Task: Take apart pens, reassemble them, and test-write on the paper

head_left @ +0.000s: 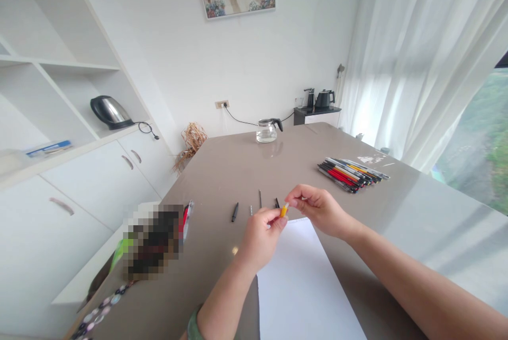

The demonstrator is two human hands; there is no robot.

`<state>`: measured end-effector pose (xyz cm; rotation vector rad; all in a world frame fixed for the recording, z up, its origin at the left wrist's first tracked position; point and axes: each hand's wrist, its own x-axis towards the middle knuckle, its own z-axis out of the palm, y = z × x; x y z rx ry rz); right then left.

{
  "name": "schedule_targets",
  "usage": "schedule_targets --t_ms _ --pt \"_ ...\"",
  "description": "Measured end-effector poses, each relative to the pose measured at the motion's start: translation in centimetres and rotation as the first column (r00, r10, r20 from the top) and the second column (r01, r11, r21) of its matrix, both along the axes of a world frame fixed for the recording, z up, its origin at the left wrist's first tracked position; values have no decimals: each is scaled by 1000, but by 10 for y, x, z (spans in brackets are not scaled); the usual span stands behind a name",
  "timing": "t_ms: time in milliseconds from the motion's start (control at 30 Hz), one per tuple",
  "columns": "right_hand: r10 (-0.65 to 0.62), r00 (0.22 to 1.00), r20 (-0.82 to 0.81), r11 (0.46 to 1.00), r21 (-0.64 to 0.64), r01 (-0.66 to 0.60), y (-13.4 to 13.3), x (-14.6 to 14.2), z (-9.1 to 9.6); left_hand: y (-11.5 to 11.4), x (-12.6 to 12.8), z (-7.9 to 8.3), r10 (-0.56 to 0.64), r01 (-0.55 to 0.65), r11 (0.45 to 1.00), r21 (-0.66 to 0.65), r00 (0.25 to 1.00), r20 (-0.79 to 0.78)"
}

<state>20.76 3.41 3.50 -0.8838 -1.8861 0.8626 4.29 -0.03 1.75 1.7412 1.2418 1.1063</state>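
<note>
My left hand [262, 234] and my right hand [317, 208] meet above the far end of a white sheet of paper [305, 287] on the grey table [222, 176]. Both pinch a small yellow pen part [284, 210] between fingertips. Just beyond the hands lie small dark pen pieces: a black cap [235, 212], a thin refill [260, 198] and a short piece [277, 202]. A row of several pens [351, 171], black, red and yellow, lies to the far right.
A glass coffee pot [268, 130] stands at the table's far end. A blurred patch [153, 239] with pens sticking out sits at the left edge. White cabinets and shelves with a steel kettle [110, 112] line the left wall. Curtains hang at right.
</note>
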Motion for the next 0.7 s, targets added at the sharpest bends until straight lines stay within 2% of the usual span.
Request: schedule_targets --t_ms 67,133,233,300,367,467,600,700 --pt "-68 994 -80 997 -31 66 1 0 -1 2 -1 1 37 -22 995 -96 987 159" --pt "-118 983 -143 993 -47 112 1 0 -1 4 -3 2 100 -15 975 -222 922 374" --pt "-149 979 -143 989 -4 150 -3 -1 1 8 -8 2 195 61 939 -339 717 669" --pt "-145 984 -100 986 74 152 -7 -3 4 12 -10 1 260 105 917 -385 576 775" --pt "-128 990 -55 977 162 136 -12 -5 7 15 -12 1 317 132 895 -426 484 815" --pt "-96 995 -1 965 246 93 -16 -7 10 16 -12 0 344 157 885 -437 411 844" --pt "-80 996 51 960 274 63 -16 -7 11 15 -11 1 341 173 888 -425 371 864" --pt "-92 993 71 955 289 67 -14 -7 9 14 -10 2 330 194 885 -423 380 864"
